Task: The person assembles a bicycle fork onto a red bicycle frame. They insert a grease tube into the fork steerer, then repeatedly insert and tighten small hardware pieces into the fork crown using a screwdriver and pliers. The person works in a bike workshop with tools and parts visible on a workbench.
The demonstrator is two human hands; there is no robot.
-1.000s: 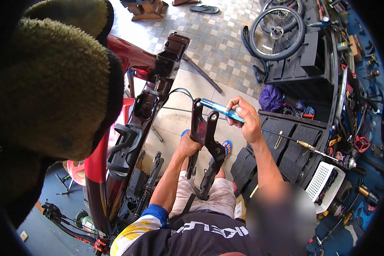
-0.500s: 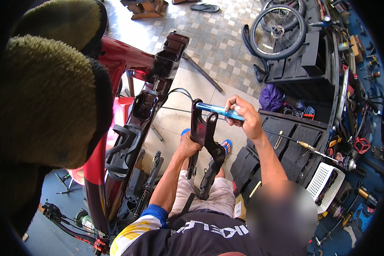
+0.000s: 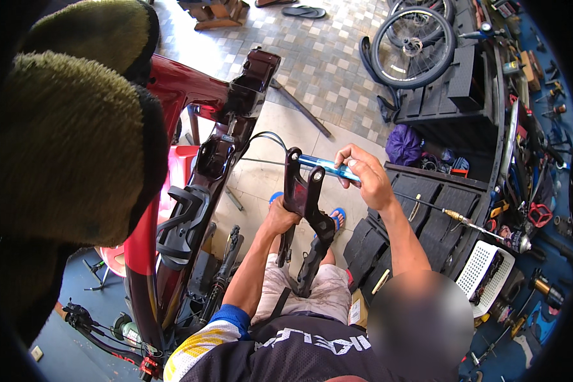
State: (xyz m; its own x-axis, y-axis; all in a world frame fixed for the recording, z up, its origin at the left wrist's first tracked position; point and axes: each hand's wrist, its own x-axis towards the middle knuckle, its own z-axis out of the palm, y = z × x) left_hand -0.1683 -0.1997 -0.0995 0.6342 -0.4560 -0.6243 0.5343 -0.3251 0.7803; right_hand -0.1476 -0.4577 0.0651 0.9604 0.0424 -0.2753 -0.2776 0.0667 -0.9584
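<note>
My left hand [image 3: 281, 216] is wrapped round the lower part of a dark maroon two-armed bicycle linkage [image 3: 312, 204], keeping its forked upper end raised in front of my lap. Between the thumb and fingers of my right hand [image 3: 366, 175] is a slim blue pen-shaped tube [image 3: 324, 165]. It slants across the fork, passing behind the right arm's tip, with its far end close to the eye of the left arm. Whether that end touches the eye is too small to tell. Left of my hands stands a glossy red bicycle frame [image 3: 191, 95] with a black bottle cage [image 3: 181, 223].
Large fuzzy olive pads [image 3: 76, 146] block the left side. Cables [image 3: 270, 137] run from the frame behind the linkage. Bicycle wheels [image 3: 414, 48] rest on a black cabinet [image 3: 449, 108] at the far right. A white perforated basket [image 3: 484, 270] stands among tools at the right.
The blue tube has shifted slightly in my right hand's grip area, and its far end now leaves the left arm's eye in view. My left hand keeps its hold on the linkage.
</note>
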